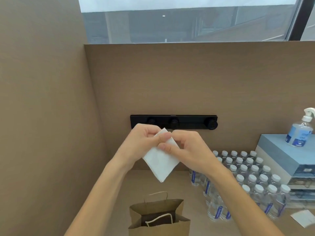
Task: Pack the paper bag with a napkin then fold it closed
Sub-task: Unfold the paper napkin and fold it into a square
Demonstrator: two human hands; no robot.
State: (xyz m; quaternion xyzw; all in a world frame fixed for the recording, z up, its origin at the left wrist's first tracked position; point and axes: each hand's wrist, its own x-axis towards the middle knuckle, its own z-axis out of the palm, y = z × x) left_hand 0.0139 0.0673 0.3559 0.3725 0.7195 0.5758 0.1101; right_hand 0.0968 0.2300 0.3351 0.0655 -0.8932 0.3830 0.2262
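Observation:
A folded white napkin hangs as a diamond in the air, pinched at its top corner by both hands. My left hand grips it from the left and my right hand from the right, thumbs touching over the corner. Directly below, a brown paper bag stands upright and open on the desk, its white cord handles showing, one drooping into the opening. The napkin's lowest tip is well above the bag's mouth.
Several capped water bottles crowd the desk to the right. Behind them stands a stack of blue boxes with a spray bottle on top. A black socket strip is on the back wall. A white paper lies at the right edge.

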